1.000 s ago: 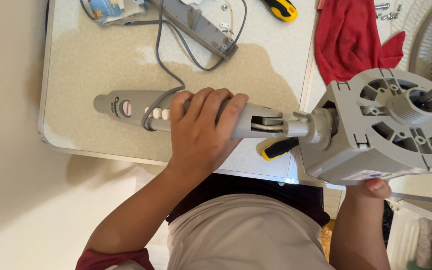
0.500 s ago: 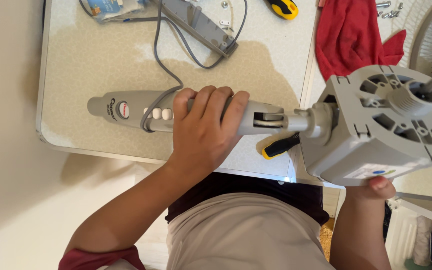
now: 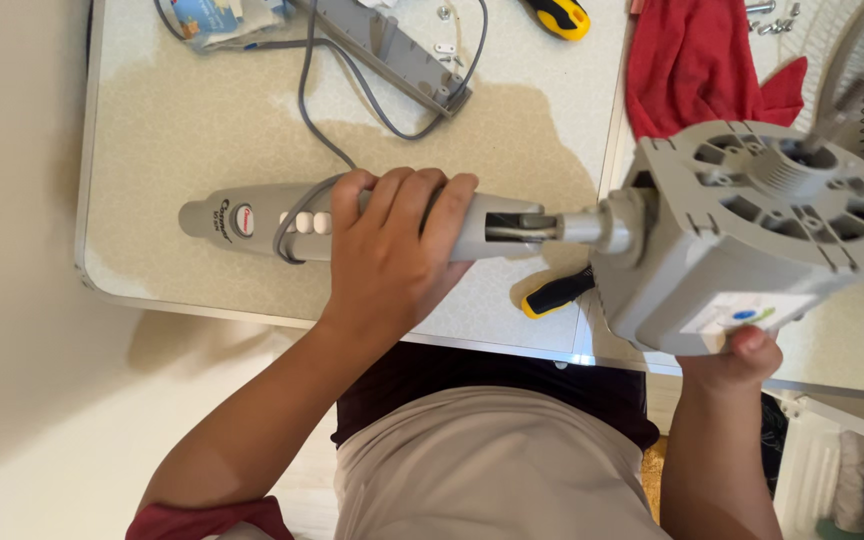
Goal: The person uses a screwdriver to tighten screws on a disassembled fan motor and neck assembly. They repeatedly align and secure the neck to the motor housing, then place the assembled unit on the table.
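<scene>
Head view is showing the left hand (image 3: 392, 255) wrapping tightly around the grey fan column (image 3: 352, 220), fingers curling over its top just beside the row of white buttons, while the right hand (image 3: 737, 355) is clamping the grey motor housing (image 3: 742, 230) from underneath, with only a thumb tip and part of the palm showing below its edge. The two hands are staying well apart, one at each end of the same long piece. Compared with a second ago, the column is lying in almost the same place over the table (image 3: 202, 130), having drifted only a little, and both grips are remaining where they were. The housing, though, is turning: its ribbed open face is now tilting more toward the camera and sitting slightly higher. I judge that the person is twisting or working the housing at its neck against the column, and the joint is still holding, since the parts are not yet separating.

A grey cord (image 3: 317, 120) is trailing from the column up to a long grey panel (image 3: 382, 45). A yellow-and-black screwdriver (image 3: 557, 292) is lying just below the neck, a second one (image 3: 557, 15) is lying at the top edge, and a red cloth (image 3: 697, 65) is lying behind the housing.
</scene>
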